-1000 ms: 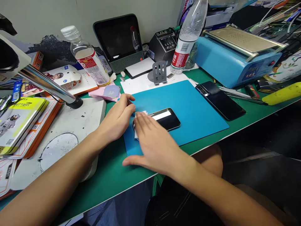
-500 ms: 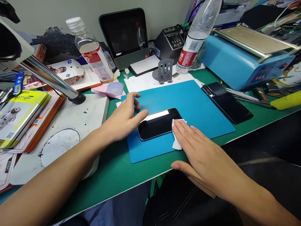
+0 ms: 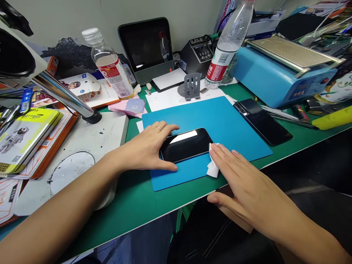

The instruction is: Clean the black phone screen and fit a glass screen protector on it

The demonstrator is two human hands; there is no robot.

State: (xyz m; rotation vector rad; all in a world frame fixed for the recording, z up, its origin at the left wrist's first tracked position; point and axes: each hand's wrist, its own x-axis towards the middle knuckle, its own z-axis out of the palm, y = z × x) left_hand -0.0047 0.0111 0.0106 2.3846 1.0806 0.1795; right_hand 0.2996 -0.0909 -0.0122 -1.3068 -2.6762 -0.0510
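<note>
A black smartphone (image 3: 184, 145) lies screen-up on a blue work mat (image 3: 220, 121). My left hand (image 3: 150, 146) cups the phone's left end, thumb along its near edge and fingers at its far edge, holding it still. My right hand (image 3: 242, 179) lies flat with fingers stretched out, pressing a small white wipe (image 3: 213, 167) onto the mat just off the phone's right end.
A second dark phone (image 3: 262, 121) lies right of the mat. Two water bottles (image 3: 112, 69), a small tablet (image 3: 148, 47), a soldering station (image 3: 196, 55), a grey stand (image 3: 191, 86) and a blue machine (image 3: 277, 69) stand behind. A white microscope base (image 3: 82, 146) and boxes fill the left.
My right hand swept the wipe from the phone's left end across the screen to its right end. My left hand settled around the phone's left end, thumb now on the near edge.
</note>
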